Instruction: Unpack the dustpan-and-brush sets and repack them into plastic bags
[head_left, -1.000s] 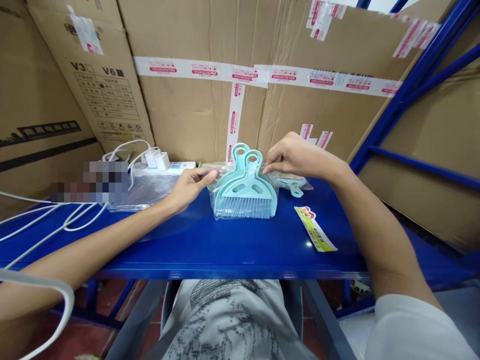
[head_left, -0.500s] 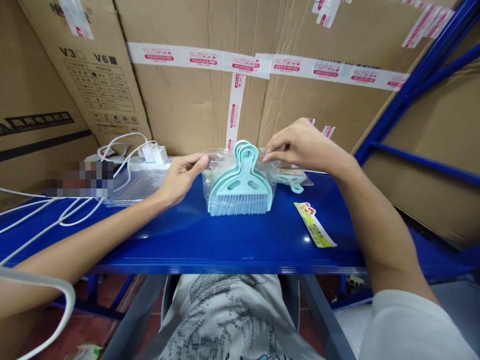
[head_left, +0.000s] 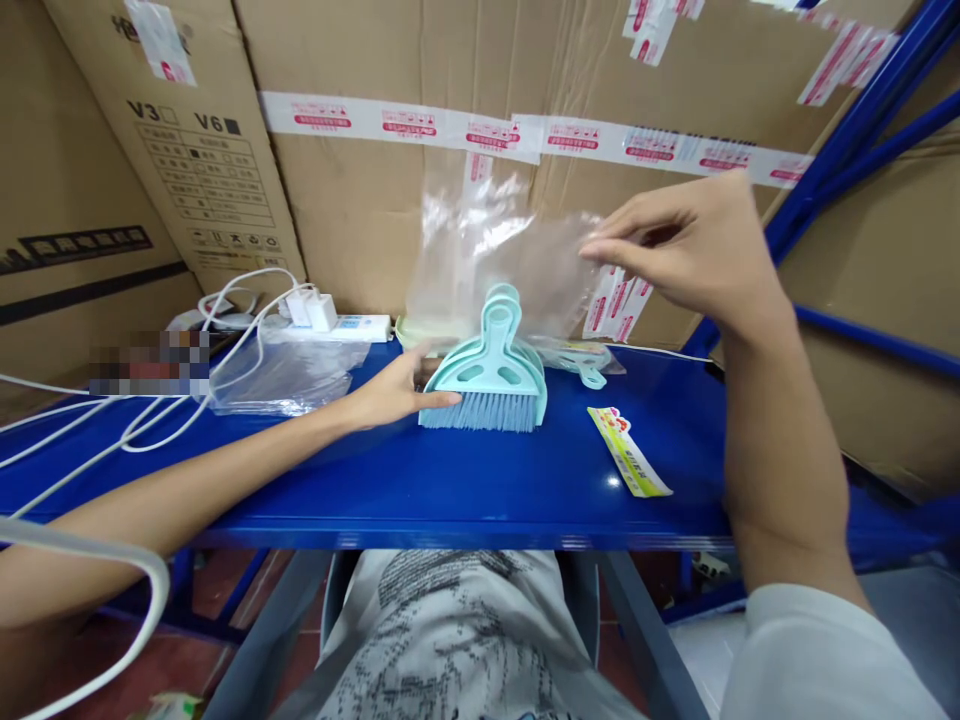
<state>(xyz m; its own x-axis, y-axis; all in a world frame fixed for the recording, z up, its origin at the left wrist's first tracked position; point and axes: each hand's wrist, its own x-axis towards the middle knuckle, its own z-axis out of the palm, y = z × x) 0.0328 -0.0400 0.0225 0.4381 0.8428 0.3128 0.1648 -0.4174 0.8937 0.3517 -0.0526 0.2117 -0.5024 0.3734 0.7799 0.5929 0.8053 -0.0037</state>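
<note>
A light-blue brush and dustpan set [head_left: 491,370] stands on the blue table, the brush with its grey-blue bristles nested in front of the pan. My left hand [head_left: 409,390] grips its left side, thumb across the bristles and fingers behind the pan. Pinched in my right hand [head_left: 667,240] is the edge of a clear plastic bag [head_left: 517,260], raised above and behind the set. A flat label card [head_left: 628,452] with a yellow-green print lies to the right of the set. Another light-blue set in clear wrapping [head_left: 585,362] rests behind it on the right.
Clear plastic bags [head_left: 289,375] lie flat on the left of the table [head_left: 465,490]. Behind them are a power strip [head_left: 364,327] with white chargers [head_left: 315,310] and loose white cables. Large taped cardboard boxes [head_left: 360,210] wall off the back; blue metal bars [head_left: 847,180] rise at right.
My right hand has lifted the clear bag up and to the right, off the brush and dustpan set. My left hand has moved from the bag onto the set's left side.
</note>
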